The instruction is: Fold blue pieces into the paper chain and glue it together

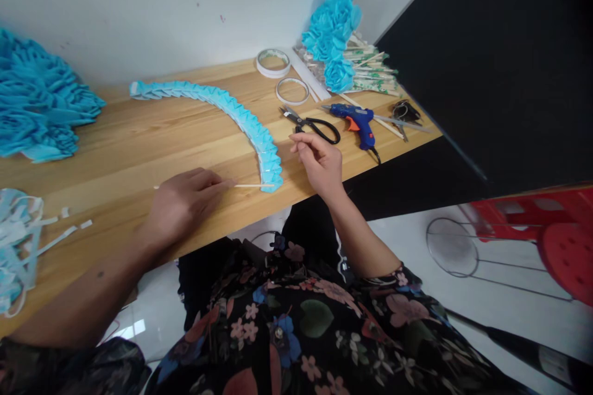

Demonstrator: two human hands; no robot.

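Note:
My left hand (185,200) is closed around a thin wooden stick (250,185). The stick's tip lies across the near end of a long, curved strip of pleated blue crepe paper (248,122), which arcs over the table. To the right of that end, my right hand (322,163) is raised with thumb and fingers drawn together in a pinch. Whether anything sits between those fingertips I cannot make out. Just beyond it lie black-handled scissors (319,126) with partly spread blades, and a blue glue gun (359,120) with an orange trigger.
Blue paper flowers (37,99) are bunched at the left, above a heap of paper scraps (18,247). Two tape rolls (274,63) lie near the wall. More flowers (333,24) rest by wrapped sticks (375,71). Keys (405,114) lie at the right edge.

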